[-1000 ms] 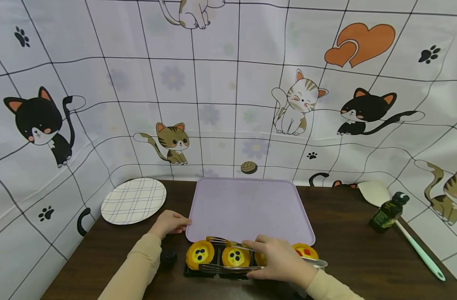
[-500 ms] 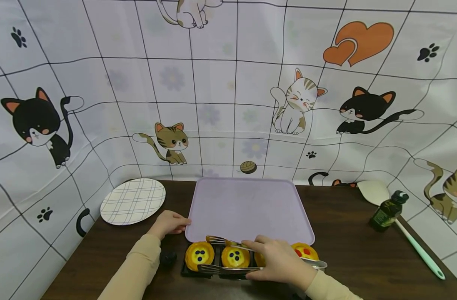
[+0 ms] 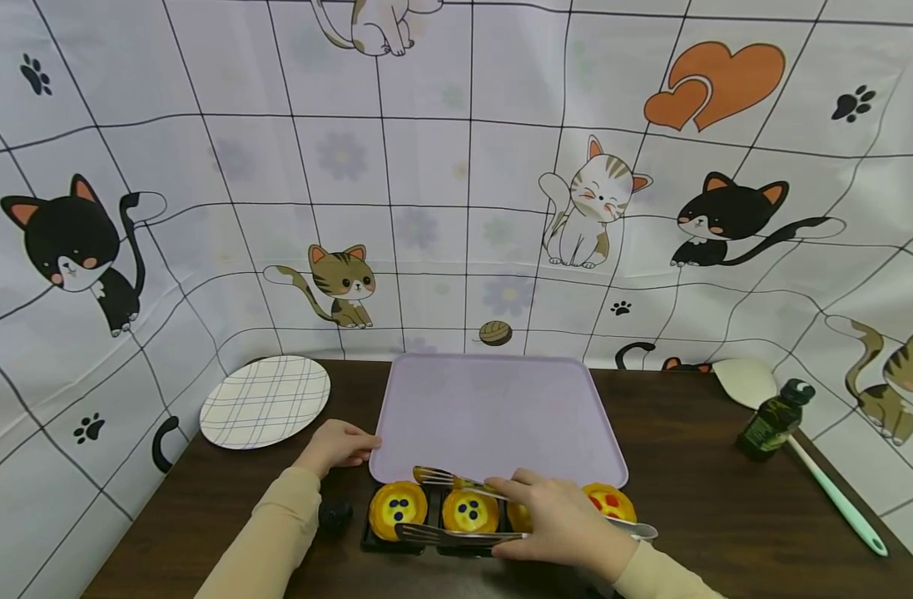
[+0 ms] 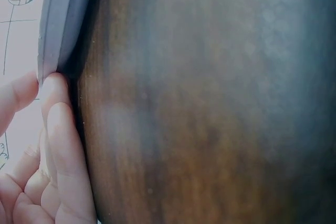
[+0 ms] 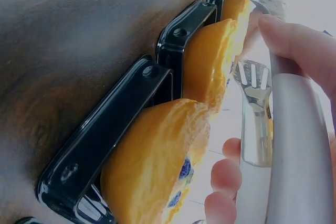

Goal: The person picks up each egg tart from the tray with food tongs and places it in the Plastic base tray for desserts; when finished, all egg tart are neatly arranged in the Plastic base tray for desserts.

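My left hand (image 3: 341, 445) pinches the left edge of a lilac tray (image 3: 493, 416) between thumb and fingers, as the left wrist view also shows. Below the tray's near edge stands a black baking pan (image 3: 377, 545) holding egg tarts, some with blueberry toppings (image 3: 399, 509) and one with red pieces (image 3: 609, 502). Over the pan, my right hand (image 3: 557, 520) grips metal serving tongs (image 3: 463, 537). The tong arms are spread, one on either side of the middle tart (image 3: 469, 510). Another tart is partly hidden beneath the hand. A slotted metal head (image 5: 255, 82) shows in the right wrist view.
A checked white plate (image 3: 266, 403) lies at the back left. On the right stand a dark green bottle (image 3: 775, 422) and a spatula with a mint handle (image 3: 841, 499). A small black object (image 3: 335, 516) sits beside the pan. A cat-print sheet (image 3: 456, 183) closes off the back.
The pan's left end lies slightly farther left than one second ago. The upper tong arm has shifted a little. Both hands keep nearly the same place and hold.
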The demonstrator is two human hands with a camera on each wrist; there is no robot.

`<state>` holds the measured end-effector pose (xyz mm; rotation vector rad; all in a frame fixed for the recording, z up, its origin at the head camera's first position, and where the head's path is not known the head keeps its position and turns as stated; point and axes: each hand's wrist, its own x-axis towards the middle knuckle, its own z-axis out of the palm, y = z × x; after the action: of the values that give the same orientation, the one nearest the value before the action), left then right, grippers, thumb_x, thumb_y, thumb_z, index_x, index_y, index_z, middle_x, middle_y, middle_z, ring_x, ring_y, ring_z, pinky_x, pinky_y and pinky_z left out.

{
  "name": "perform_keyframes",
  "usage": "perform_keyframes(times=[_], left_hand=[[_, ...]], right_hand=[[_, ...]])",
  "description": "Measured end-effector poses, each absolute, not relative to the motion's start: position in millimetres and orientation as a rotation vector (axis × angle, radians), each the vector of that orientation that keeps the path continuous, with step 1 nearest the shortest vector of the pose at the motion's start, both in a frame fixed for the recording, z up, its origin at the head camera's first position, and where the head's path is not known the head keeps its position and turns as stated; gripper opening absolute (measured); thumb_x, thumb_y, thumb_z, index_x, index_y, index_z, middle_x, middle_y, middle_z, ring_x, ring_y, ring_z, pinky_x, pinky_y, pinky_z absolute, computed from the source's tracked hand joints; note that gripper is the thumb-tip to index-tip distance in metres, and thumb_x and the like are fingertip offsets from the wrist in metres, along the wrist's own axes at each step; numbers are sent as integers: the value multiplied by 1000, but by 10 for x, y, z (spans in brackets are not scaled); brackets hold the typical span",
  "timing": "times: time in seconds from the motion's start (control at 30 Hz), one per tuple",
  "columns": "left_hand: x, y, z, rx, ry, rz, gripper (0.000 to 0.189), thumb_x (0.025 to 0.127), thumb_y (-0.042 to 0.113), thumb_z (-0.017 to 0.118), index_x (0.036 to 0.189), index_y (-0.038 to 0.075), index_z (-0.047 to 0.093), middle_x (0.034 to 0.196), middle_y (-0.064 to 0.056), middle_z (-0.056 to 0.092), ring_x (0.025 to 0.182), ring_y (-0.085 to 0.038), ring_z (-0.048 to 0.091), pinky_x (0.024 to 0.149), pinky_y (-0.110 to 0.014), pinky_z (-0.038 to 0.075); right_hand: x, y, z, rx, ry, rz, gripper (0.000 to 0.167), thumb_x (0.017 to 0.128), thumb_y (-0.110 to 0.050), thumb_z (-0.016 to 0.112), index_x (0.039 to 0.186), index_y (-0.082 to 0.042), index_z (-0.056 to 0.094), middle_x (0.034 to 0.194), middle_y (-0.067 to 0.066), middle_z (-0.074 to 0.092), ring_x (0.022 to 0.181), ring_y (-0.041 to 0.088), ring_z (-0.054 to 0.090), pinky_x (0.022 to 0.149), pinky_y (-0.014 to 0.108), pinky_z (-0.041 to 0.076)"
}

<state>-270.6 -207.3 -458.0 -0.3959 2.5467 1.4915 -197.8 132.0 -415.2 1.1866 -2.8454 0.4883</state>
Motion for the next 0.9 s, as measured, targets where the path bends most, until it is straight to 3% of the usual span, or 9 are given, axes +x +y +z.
perform_keyframes(times=[0.17, 0.47, 0.9], left_hand=[[-2712, -2077, -4576, -396, 2544, 1479, 25, 83, 19, 72, 92, -4, 71, 71, -5, 66, 60, -10, 61, 61, -22, 56], [-2708, -2070, -4577, -391, 2540, 1483, 26, 83, 20, 73, 92, -4, 71, 72, -6, 66, 60, -10, 61, 61, -22, 56], [-2691, -2060, -4567, -385, 2539, 1505, 26, 83, 19, 73, 92, -5, 70, 72, -6, 66, 61, -11, 60, 61, -23, 56]], right_hand=[[-1957, 1370, -4135, 1169, -2861, 530, 69, 71, -54, 75, 129, -19, 59, 95, -5, 61, 62, 0, 41, 48, 17, 35], [-1923, 1456, -4135, 1126, -2838, 574, 71, 71, -57, 75, 128, -17, 60, 94, -6, 61, 69, 0, 47, 56, 18, 42], [-1902, 1570, -4088, 921, -2797, 515, 66, 69, -49, 78, 126, -21, 61, 88, -11, 55, 58, -1, 36, 45, 18, 32]])
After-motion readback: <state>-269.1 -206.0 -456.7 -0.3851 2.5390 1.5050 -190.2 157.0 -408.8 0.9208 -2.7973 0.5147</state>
